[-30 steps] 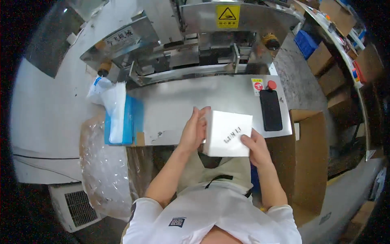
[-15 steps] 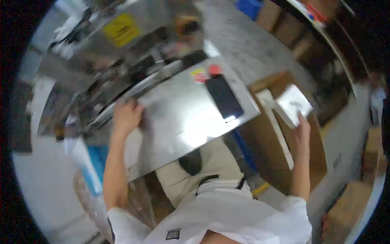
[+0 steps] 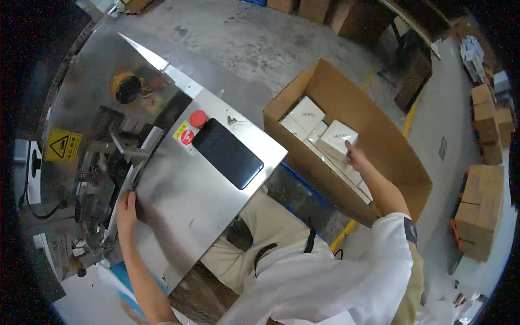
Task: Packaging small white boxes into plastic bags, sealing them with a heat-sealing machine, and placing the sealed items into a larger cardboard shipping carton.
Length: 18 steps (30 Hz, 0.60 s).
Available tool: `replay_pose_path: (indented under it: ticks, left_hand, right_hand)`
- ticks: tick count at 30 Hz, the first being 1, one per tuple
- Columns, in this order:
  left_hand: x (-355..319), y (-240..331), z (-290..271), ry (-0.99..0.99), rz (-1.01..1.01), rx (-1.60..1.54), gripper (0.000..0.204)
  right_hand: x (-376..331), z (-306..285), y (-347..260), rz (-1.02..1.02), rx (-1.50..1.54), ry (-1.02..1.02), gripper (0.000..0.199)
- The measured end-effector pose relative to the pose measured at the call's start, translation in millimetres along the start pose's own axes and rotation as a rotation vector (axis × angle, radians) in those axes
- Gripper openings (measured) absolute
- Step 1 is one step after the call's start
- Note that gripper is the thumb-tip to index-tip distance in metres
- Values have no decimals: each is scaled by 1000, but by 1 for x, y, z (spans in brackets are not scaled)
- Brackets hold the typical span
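My right hand [image 3: 355, 156] grips a small white box [image 3: 337, 136] at its near right corner, inside a large open cardboard carton [image 3: 395, 157]. Below and left of it, several like white boxes [image 3: 306, 115] sit in a row along the carton's near-left side. My left hand [image 3: 127, 212] is at the left edge of a steel machine top [image 3: 179, 200], its fingers curled together by the rail; whether something is between them is hidden. A dark phone [image 3: 227, 153] lies on the steel top.
A red round button [image 3: 197, 118] stands beside the phone. Behind a clear cover [image 3: 97, 108] with a yellow warning sticker [image 3: 63, 145] are the machine's inner parts. Stacked cardboard cartons [image 3: 476, 211] stand at the far right. A yellow line [image 3: 343, 235] marks the floor.
My right hand has brought the white box from above the carton down into it, beside the other boxes. My left hand stays at the machine's edge. The view has turned toward the carton.
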<state>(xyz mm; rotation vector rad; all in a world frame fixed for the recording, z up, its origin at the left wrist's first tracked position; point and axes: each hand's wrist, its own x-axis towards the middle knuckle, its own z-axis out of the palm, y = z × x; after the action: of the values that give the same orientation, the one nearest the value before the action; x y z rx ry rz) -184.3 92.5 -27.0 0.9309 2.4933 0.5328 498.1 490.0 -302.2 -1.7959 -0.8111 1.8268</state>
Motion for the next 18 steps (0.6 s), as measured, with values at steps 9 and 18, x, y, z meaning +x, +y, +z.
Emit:
replay_pose_path:
  ticks: [9, 18]
  left_hand:
    - [-97, 45, -10, 371, 49, -357, 40]
    - [-308, -29, -85, 955, -400, -412, 41]
  right_hand:
    - [131, 22, 51, 92, -106, -60, 39]
    - [108, 36, 43, -22, 129, -81, 35]
